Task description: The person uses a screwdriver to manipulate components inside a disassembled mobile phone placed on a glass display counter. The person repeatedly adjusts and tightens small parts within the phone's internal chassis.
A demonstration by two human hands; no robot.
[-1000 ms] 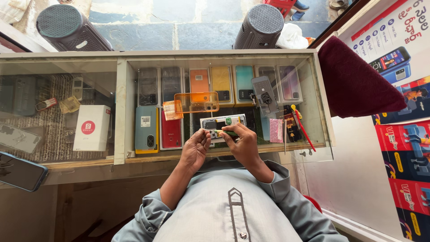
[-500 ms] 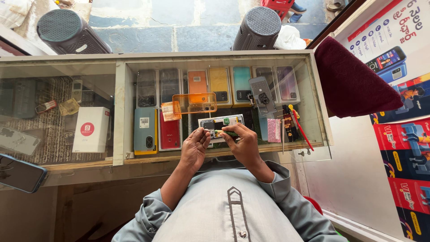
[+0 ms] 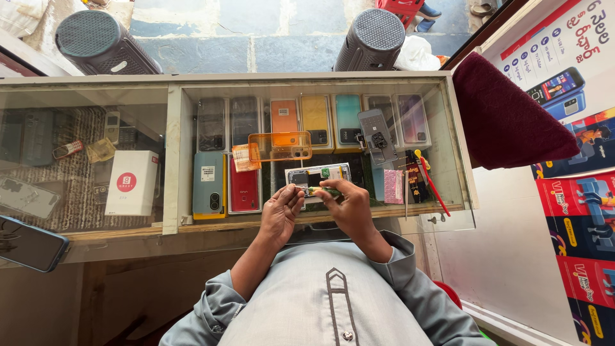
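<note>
An opened phone [image 3: 318,178] with its back removed and its inner boards showing lies on the glass counter top [image 3: 448,192]. My left hand [image 3: 280,211] rests at the phone's near left corner with curled fingers touching it. My right hand [image 3: 346,206] pinches a small green part at the phone's near edge. An orange transparent phone cover [image 3: 280,146] lies just beyond the phone. A grey phone back panel [image 3: 377,136] lies to the right of it.
Rows of phones [image 3: 317,120] lie under the glass. A red-handled tool [image 3: 428,176] lies right of my hands. A white box [image 3: 131,182] sits in the left case and a dark phone [image 3: 29,243] at the left edge. Two black speakers [image 3: 375,38] stand beyond the counter.
My hands have drawn slightly nearer to me along the phone's near edge. The right hand's fingers have closed tighter on the small part.
</note>
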